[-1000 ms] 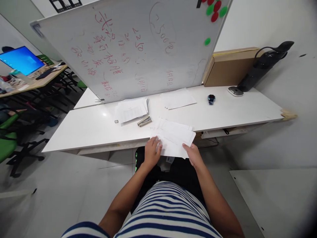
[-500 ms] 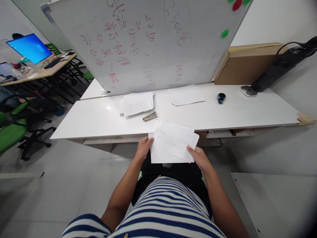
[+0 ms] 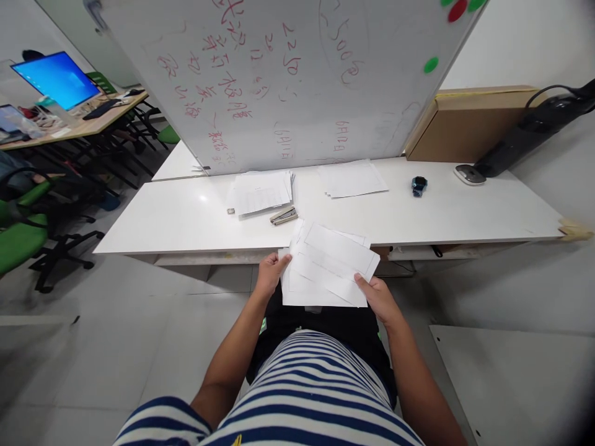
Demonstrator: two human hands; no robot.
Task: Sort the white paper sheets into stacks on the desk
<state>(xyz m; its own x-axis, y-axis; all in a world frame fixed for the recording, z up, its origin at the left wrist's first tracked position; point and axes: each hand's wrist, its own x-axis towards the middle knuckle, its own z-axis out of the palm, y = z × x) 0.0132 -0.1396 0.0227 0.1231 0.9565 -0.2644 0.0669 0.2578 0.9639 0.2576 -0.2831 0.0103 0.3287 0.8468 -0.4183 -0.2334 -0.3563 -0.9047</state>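
Note:
Several loose white sheets of paper (image 3: pixel 325 266) are fanned out in front of my body, just off the desk's front edge. My left hand (image 3: pixel 272 272) pinches their left edge, thumb on top. On the right edge, my right hand (image 3: pixel 375 294) grips the sheets with its thumb over them; its other fingers are partly hidden underneath. Beyond the papers, a stapler (image 3: pixel 284 215) lies on the white desk (image 3: pixel 186 217), beside a stack of printed sheets (image 3: pixel 263 193). A second paper stack (image 3: pixel 356 179) lies farther right.
A whiteboard (image 3: pixel 297 80) with red writing stands behind the desk. A watch (image 3: pixel 419 185), a computer mouse (image 3: pixel 469 174), a cardboard box (image 3: pixel 465 127) and a black cylinder (image 3: pixel 534 133) are at the right. A small object (image 3: pixel 230 211) lies left of the stapler.
The upper sheets have shifted slightly right and fanned wider, and their left part is lifted a little. Both hands keep hold of the papers. The view has shifted slightly.

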